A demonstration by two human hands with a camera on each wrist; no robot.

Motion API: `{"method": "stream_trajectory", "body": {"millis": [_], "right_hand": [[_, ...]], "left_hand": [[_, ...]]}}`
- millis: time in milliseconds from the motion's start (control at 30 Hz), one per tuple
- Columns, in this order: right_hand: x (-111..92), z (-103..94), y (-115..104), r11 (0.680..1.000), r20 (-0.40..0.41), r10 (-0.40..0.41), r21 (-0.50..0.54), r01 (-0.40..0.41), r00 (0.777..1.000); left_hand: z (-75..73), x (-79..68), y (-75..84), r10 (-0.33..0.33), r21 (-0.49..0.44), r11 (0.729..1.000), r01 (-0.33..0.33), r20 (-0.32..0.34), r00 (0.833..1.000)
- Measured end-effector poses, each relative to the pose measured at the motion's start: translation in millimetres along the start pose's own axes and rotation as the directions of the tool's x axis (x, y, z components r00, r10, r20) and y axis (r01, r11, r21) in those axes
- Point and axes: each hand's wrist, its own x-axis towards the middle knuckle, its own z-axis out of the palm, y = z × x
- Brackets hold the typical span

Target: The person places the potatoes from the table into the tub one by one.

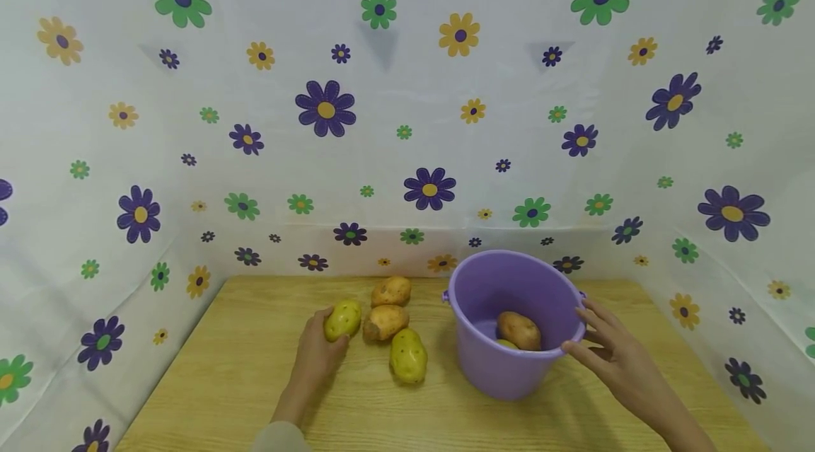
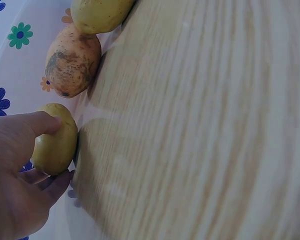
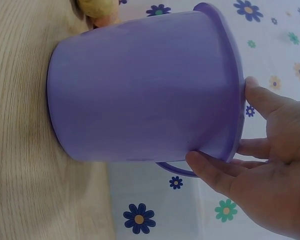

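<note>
- Left hand (image 1: 321, 346): one; thumb and fingers pinching a greenish-yellow potato, thumb on one side, fingertips opposite.
- Greenish-yellow potato (image 1: 344, 320): within the left fingers; whether its underside bears on the table is hard to tell.
- Upper brown potato (image 1: 391, 291) and lower brown potato (image 1: 385, 322): loose, just right of the left fingertips.
- Second green potato (image 1: 408, 356): loose, right of the left fingers and closer to the person.
- Purple bucket (image 1: 503, 371): upright, its rim against the right fingertips.
- Right hand (image 1: 614, 356): one; digits spread apart, touching the rim.
- Potato inside the bucket (image 1: 518, 330): brown, left of the right fingertips; a sliver of yellow-green shows beside it.
- Wooden table (image 1: 369, 424): beneath both hands.
- Handling note: smooth skin probably favours a pinch across the potato's widest part, fingertips clear of its neighbours; light, even rim pressure should prevent tipping.
</note>
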Motion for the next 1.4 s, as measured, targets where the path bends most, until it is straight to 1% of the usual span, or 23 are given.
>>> {"method": "stream_trajectory", "body": {"millis": [167,267,400,500,667,900,1033,1167,1333,1400], "right_hand": [[1,0.3,0,1.0,0.005,0.005,0.004,-0.005,1.0],[1,0.6,0,1.0,0.005,0.005,0.001,-0.005,1.0],[1,0.8,0,1.0,0.013,0.01,0.001,-0.01,1.0],[1,0.8,0,1.0,0.022,0.018,0.01,-0.018,1.0],[-2,1.3,2,1.0,0.014,0.01,0.012,-0.01,1.0],[-3,1.1,2,1.0,-0.001,0.003,0.009,-0.003,1.0],[-2,1.3,3,1.0,-0.015,-0.008,0.001,0.008,1.0],[-2,1.7,3,1.0,-0.027,-0.018,-0.014,0.018,0.999],[0,1.4,3,1.0,-0.018,-0.011,0.0,0.011,1.0],[1,1.3,3,1.0,-0.014,-0.006,0.005,0.006,1.0]], "left_hand": [[0.3,-0.9,0.5,0.008,-0.013,1.0,-0.009,-0.038,0.999],[-0.4,-1.2,1.9,-0.001,-0.022,1.0,0.0,-0.044,0.999],[-3.7,-1.1,6.4,-0.06,-0.06,0.996,0.059,-0.008,0.998],[-6.7,-0.5,10.1,-0.105,-0.082,0.991,0.106,0.018,0.994],[-10.6,-0.9,13.4,-0.143,-0.075,0.987,0.145,0.038,0.989],[-20.3,2.9,19.7,-0.132,-0.082,0.987,0.134,0.035,0.991],[-29.6,6.2,29.5,-0.129,-0.066,0.989,0.13,0.02,0.991],[-38.4,10.1,40.1,-0.125,-0.069,0.99,0.125,0.004,0.992],[-49.3,13.6,52.9,-0.11,-0.096,0.989,0.111,0.012,0.994],[-53.2,14.3,57.5,-0.095,-0.101,0.99,0.096,0.017,0.995]]}}
